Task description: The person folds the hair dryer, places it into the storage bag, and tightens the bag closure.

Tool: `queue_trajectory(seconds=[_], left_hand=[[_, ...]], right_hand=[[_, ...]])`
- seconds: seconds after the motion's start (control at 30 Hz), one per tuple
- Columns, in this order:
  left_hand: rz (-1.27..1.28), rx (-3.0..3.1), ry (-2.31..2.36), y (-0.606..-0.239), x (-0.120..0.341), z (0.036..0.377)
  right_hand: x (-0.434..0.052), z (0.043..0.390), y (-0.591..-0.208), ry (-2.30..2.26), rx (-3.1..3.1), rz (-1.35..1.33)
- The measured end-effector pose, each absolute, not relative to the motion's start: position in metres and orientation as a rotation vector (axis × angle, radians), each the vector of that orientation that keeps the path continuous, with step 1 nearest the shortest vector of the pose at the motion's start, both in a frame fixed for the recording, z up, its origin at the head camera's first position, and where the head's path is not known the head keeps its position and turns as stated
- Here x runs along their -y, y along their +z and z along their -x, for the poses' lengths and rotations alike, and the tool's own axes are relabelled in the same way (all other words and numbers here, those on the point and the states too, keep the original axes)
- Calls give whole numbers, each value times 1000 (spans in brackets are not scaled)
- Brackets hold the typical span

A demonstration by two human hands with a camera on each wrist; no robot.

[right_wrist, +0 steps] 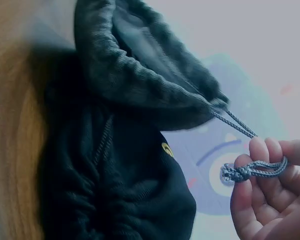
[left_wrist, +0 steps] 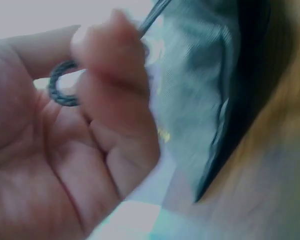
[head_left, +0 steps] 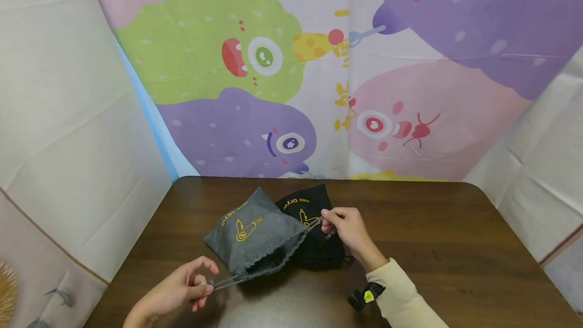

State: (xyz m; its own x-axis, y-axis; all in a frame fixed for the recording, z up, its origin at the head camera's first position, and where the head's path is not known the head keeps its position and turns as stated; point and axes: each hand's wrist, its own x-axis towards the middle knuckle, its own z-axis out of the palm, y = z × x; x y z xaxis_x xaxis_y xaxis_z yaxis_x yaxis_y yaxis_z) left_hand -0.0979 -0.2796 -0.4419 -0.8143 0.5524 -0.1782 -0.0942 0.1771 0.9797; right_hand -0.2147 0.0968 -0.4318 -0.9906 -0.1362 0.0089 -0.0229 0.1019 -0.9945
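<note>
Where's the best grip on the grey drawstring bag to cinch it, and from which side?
Probably by the cord loops, not the fabric. The grey bag lies flat with its gathered mouth facing the person, and a cord exits each end of that mouth. Come in from both sides at once: left hand pinches the near-left loop, right hand pinches the right one, over the black bag.

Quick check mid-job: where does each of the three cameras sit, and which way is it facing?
Head: worn on the head, looking forward and down at the table; shows left hand, right hand and both forearms.
Left wrist: looks past palm and fingers pinching the drawstring.
Right wrist: looks along the fingertips pinching the cord loop.
All three views share the grey bag lying on the black bag.
</note>
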Motion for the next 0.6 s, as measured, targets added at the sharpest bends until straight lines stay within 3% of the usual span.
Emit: queue_trajectory(seconds=[0.6], left_hand=[[-517,-2234,1535,-447,271,96]], right_hand=[[-92,209,-435,-1981,-2235,294]])
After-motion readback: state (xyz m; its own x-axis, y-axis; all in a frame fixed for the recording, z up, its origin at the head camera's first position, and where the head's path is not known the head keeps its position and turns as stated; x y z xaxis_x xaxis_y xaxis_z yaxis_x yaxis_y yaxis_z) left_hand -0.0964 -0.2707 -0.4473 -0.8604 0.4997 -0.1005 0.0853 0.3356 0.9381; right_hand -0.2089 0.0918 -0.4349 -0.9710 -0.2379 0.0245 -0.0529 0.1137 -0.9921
